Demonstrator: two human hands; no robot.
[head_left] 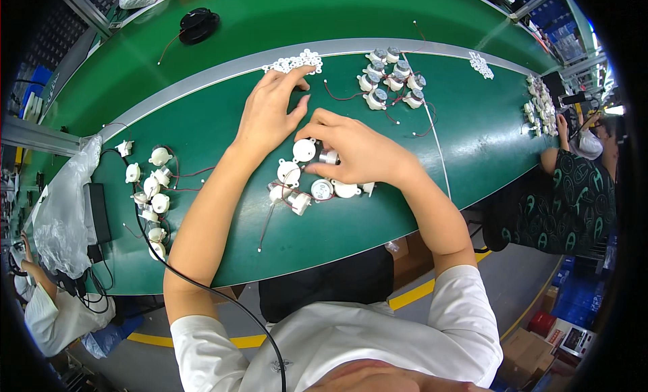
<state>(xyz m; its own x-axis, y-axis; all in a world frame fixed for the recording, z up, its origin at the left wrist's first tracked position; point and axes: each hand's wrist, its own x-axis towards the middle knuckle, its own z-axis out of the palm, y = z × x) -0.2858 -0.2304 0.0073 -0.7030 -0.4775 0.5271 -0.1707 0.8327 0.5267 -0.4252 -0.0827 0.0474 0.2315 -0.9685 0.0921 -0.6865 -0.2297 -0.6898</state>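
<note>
My left hand (270, 110) reaches to the far edge of the green table, its index fingertip at a pile of small white rings (297, 60). Its thumb stands apart from the fingers, with nothing seen between them. My right hand (361, 149) curls over a cluster of small white-and-silver motors with thin wires. Between its index finger and thumb sits a round white motor (304, 150). The palm partly hides a silver-bodied one beside it. Nearer to me lie more motors of this kind, one showing a silver face (322, 189), another tipped on its side (299, 203).
A group of motors (376, 98) stands at the far right, another (160, 203) at the left. More white rings (480, 65) lie farther right. A black cable (223, 294) crosses my left forearm. Plastic bag (64, 203) and black adapter (98, 213) sit left. Other people work on both sides.
</note>
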